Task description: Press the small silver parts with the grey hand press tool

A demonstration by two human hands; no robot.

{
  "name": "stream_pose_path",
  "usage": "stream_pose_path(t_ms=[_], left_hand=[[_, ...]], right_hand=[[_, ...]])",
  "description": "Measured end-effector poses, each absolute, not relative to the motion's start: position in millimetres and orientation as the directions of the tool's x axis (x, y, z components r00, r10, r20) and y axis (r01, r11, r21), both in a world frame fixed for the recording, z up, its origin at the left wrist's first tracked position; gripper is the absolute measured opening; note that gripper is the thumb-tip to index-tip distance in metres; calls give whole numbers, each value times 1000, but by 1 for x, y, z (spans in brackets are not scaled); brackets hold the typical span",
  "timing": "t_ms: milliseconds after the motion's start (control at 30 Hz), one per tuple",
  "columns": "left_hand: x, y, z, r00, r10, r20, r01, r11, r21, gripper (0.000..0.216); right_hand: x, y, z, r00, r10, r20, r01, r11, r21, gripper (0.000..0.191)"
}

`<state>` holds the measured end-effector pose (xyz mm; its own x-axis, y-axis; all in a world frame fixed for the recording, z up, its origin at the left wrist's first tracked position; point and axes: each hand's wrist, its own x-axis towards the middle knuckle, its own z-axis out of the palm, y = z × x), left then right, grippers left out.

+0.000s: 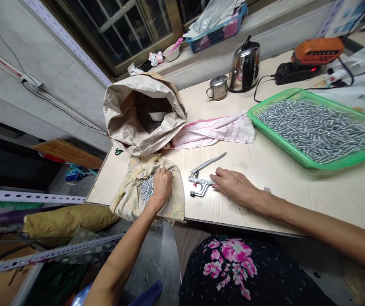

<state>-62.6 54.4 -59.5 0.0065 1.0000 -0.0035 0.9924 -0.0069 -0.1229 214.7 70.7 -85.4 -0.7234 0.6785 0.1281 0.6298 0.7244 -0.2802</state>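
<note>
My left hand (162,183) reaches into a heap of small silvery metal pieces (147,190) on a crumpled, patterned yellowish cloth (125,187). Its fingers are curled down and closed; what lies between them is hidden. Just to the right, a pair of silver snap-fastener pliers (202,184) lies on the table, its jaw with a red part toward the left and one lever spread upward. Closed around the end of its lower handle is my right hand (233,185), resting on the tabletop.
A large open sack (115,114) holding dark contents and a white scoop (157,116) stands behind the cloth. A green basket (300,159) of metal pins is at right. Behind are a pink-white towel (230,129), metal mug (218,88), kettle (244,66) and charging battery (317,51).
</note>
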Motion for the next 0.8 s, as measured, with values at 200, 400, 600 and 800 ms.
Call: stream_pose_path(t_ms=[200, 400, 600, 800], left_hand=[[-38, 29, -51, -77, 997, -5, 827, 66, 558, 15], [-24, 18, -60, -133, 982, -134, 663, 189, 724, 19], [-16, 14, -68, -137, 970, -202, 600, 243, 762, 22], [-4, 9, -74, -169, 948, -271, 495, 319, 809, 27]], right_hand=[[217, 75, -108, -769, 615, 173, 545, 773, -327, 22], [220, 73, -108, -775, 598, 207, 539, 795, -279, 24], [220, 76, -112, -781, 586, 217, 526, 804, -277, 24], [226, 73, -111, -797, 554, 242, 493, 827, -270, 23]])
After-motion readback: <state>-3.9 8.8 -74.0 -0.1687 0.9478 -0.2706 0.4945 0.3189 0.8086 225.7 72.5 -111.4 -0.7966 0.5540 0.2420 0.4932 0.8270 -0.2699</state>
